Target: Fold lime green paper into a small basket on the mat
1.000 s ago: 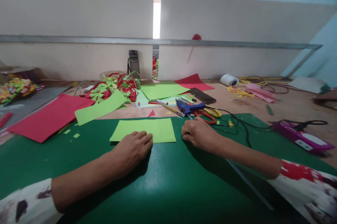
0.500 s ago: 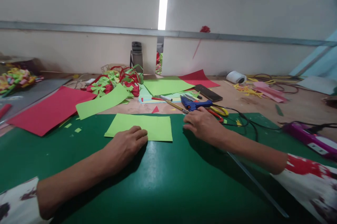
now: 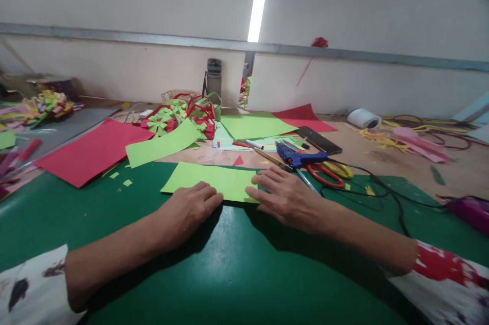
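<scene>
A light green paper sheet, with a thicker-looking near edge, lies flat on the green mat. My left hand is closed at its near edge, fingers bent and pressing on the paper, the thumb towards the right. My right hand touches the sheet's right end with its fingers somewhat spread. Whether any fingertip is under the paper is hidden. Just beyond the right hand are a blue glue gun, a pair of scissors with red handles and a yellow-handled tool.
Green mat covers the near table. Red paper and a curved green strip lie left. Behind are red-and-green paper crafts, a bottle and a phone. Black cords run right, towards a purple device.
My right hand has moved left from beside the glue gun onto the paper's right end. My left hand stays on the near edge. The view has turned slightly left.
</scene>
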A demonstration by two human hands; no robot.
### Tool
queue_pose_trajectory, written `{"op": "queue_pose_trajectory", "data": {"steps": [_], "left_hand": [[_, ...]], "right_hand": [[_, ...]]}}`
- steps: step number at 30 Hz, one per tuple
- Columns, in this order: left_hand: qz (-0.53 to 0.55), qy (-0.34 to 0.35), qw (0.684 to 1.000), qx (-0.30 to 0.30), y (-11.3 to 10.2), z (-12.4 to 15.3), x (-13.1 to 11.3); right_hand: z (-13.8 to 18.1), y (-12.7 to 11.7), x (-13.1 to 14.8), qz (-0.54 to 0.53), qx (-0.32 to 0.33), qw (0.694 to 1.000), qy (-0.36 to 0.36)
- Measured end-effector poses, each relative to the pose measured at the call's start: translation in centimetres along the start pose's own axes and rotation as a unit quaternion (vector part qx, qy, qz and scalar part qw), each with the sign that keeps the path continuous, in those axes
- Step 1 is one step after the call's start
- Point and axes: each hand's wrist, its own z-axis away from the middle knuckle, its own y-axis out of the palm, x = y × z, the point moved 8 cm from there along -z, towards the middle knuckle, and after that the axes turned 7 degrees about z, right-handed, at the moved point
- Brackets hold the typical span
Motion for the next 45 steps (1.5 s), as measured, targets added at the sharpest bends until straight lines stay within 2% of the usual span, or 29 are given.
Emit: {"op": "queue_pose_trajectory", "data": {"steps": [3,6,8,13,16,21,25,30,35,40,42,45], "left_hand": [[0.004,0.034,0.999,-0.012,-0.1,0.4,-0.5],[0.001,0.049,0.998,-0.048,-0.3,1.0,-1.1],[0.007,0.031,0.997,-0.067,-0.4,1.2,-1.4],[0.075,0.006,0.997,0.006,0.6,1.0,-2.9],[0.103,0.008,0.994,0.031,0.5,1.0,-3.4],[0.119,-0.007,0.992,0.041,0.5,1.3,-3.2],[0.108,0.031,0.993,0.028,0.7,1.9,-4.4],[0.1,0.058,0.993,-0.039,0.6,2.6,-5.5],[0.116,0.041,0.992,-0.002,1.1,2.8,-5.2],[0.132,0.025,0.991,0.028,1.1,2.6,-5.0],[0.132,0.024,0.991,0.029,1.2,2.7,-5.1],[0.131,0.028,0.991,-0.003,0.8,2.8,-5.3]], "right_hand": [[-0.4,-0.4,1.3,-0.021,-0.046,0.998,-0.045],[-0.4,-0.1,2.2,-0.049,-0.037,0.996,-0.063],[-0.3,0.0,2.8,-0.065,-0.031,0.995,-0.063],[0.0,0.0,3.8,-0.135,-0.042,0.988,-0.062],[0.0,0.6,3.5,-0.182,-0.011,0.982,-0.047],[0.1,0.9,3.1,-0.239,0.018,0.971,-0.022],[0.2,0.2,3.9,-0.292,0.035,0.955,-0.028],[0.7,0.8,3.7,-0.374,0.085,0.923,0.035],[1.1,1.9,3.3,-0.406,0.122,0.902,0.087],[0.9,1.9,3.2,-0.467,0.127,0.867,0.116],[0.8,1.8,3.2,-0.46,0.121,0.871,0.121],[0.8,1.8,3.4,-0.41,0.104,0.899,0.112]]}}
